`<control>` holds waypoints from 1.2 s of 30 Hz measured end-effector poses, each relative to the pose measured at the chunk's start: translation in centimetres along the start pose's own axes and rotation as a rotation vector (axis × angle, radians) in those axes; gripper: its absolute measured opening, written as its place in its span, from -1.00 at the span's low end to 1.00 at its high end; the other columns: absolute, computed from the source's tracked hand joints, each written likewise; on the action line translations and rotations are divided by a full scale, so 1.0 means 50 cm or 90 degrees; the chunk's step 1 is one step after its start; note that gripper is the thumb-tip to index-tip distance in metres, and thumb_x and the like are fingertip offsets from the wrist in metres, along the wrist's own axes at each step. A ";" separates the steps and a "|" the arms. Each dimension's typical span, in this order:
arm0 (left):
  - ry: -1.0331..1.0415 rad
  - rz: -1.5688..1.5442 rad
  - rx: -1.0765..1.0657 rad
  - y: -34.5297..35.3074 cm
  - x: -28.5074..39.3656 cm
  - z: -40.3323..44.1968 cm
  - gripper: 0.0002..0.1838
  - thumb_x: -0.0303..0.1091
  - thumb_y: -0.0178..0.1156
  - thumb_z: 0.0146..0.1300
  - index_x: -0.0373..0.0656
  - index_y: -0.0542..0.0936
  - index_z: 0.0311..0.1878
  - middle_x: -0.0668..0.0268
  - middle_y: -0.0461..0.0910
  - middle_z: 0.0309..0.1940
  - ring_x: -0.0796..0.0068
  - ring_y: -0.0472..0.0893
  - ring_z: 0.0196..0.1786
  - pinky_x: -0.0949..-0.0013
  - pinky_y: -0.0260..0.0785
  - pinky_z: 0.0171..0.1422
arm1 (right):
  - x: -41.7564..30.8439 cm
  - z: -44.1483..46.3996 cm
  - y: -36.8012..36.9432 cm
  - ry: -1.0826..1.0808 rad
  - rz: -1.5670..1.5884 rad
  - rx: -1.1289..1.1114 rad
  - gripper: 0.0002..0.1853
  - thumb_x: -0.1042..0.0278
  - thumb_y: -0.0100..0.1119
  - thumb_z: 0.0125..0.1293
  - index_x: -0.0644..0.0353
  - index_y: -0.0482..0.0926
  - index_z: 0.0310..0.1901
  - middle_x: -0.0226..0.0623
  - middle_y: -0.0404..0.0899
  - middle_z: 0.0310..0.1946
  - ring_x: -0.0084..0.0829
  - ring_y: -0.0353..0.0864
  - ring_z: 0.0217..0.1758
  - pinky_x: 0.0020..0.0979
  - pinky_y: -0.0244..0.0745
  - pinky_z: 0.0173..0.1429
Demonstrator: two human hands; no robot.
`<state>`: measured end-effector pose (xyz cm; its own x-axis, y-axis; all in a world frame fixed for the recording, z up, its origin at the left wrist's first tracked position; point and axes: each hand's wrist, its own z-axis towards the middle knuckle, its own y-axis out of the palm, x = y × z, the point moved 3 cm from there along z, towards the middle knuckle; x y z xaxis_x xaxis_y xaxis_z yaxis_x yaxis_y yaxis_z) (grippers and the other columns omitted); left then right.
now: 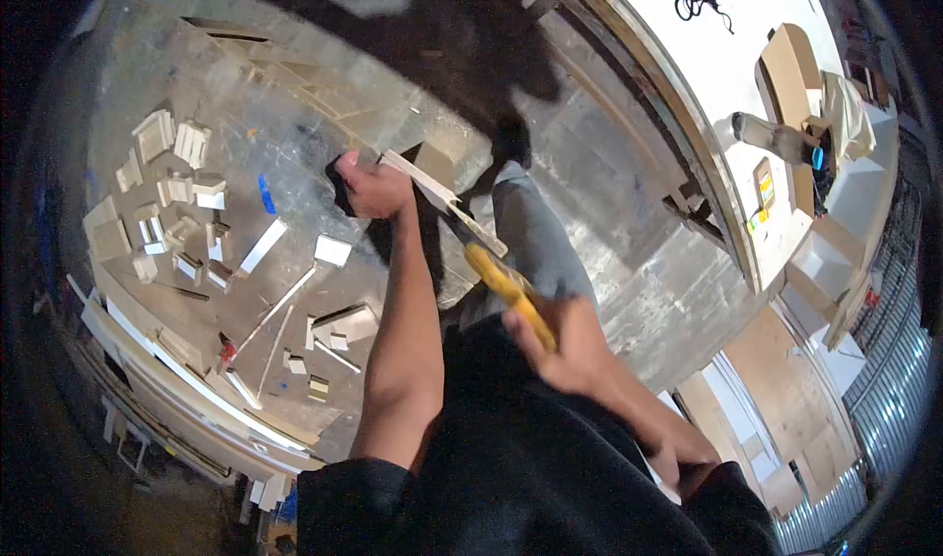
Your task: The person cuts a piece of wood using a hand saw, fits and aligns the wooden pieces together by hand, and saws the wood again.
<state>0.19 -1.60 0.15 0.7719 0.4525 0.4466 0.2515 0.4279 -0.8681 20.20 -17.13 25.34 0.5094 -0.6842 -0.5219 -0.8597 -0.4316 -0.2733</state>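
Observation:
My left hand (375, 188) is closed at the far end of a pale wooden strip (424, 179), its fingers partly hidden. The strip slants down to the right, over a block on the floor and beside my grey-trousered leg. My right hand (570, 345), somewhat blurred, is wrapped around a yellow-handled tool (506, 283). A thin dark blade seems to run from the handle along the near part of the strip; its exact kind is unclear.
Many wood offcuts (192, 145) and thin strips (287, 308) lie on the concrete floor at left. Stacked boards (201, 367) line the lower left. A white-topped table (702, 75) at upper right bears cardboard and a bottle-like object (776, 138). Panels (776, 389) stand at lower right.

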 end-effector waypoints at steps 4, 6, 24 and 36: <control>-0.029 0.012 -0.017 -0.009 0.014 0.005 -0.82 -0.43 0.07 0.35 0.03 0.57 -0.05 0.09 0.74 -0.24 -0.18 0.70 -0.20 -0.15 0.41 -0.23 | -0.012 -0.064 -0.055 -0.079 0.132 0.102 -0.52 -0.05 0.15 0.48 0.32 0.66 -0.31 0.00 0.43 -0.67 -0.20 0.41 -0.65 -0.15 0.39 -0.42; -0.009 0.013 -0.014 0.009 0.003 0.015 -0.82 -0.43 0.07 0.36 0.03 0.57 -0.04 0.09 0.74 -0.25 -0.18 0.70 -0.20 -0.15 0.41 -0.24 | -0.011 0.033 -0.003 -0.103 0.067 0.112 -0.50 -0.07 0.15 0.48 0.33 0.66 -0.31 -0.03 0.43 -0.68 -0.22 0.40 -0.65 -0.14 0.39 -0.43; 0.044 -0.010 -0.029 -0.026 0.010 0.007 -0.77 -0.43 0.07 0.32 0.02 0.59 0.00 0.07 0.74 -0.20 -0.17 0.70 -0.15 -0.11 0.46 -0.20 | -0.026 0.056 0.039 -0.168 0.049 0.122 -0.50 -0.04 0.23 0.40 0.37 0.63 -0.39 0.19 0.48 -0.61 0.19 0.59 -0.52 0.01 0.44 -0.36; 0.019 0.000 -0.022 -0.010 0.006 0.019 -0.78 -0.46 0.05 0.36 0.03 0.62 -0.05 0.15 0.75 -0.19 -0.11 0.71 -0.16 -0.10 0.45 -0.21 | -0.013 -0.047 0.010 -0.121 0.079 0.119 -0.58 0.00 0.14 0.46 0.29 0.66 -0.21 -0.07 0.45 -0.68 -0.16 0.48 -0.65 -0.16 0.39 -0.44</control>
<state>-0.23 -0.93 0.91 0.7890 0.4279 0.4408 0.2720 0.4002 -0.8752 19.53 -18.27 27.46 0.3986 -0.5948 -0.6981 -0.9161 -0.2231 -0.3331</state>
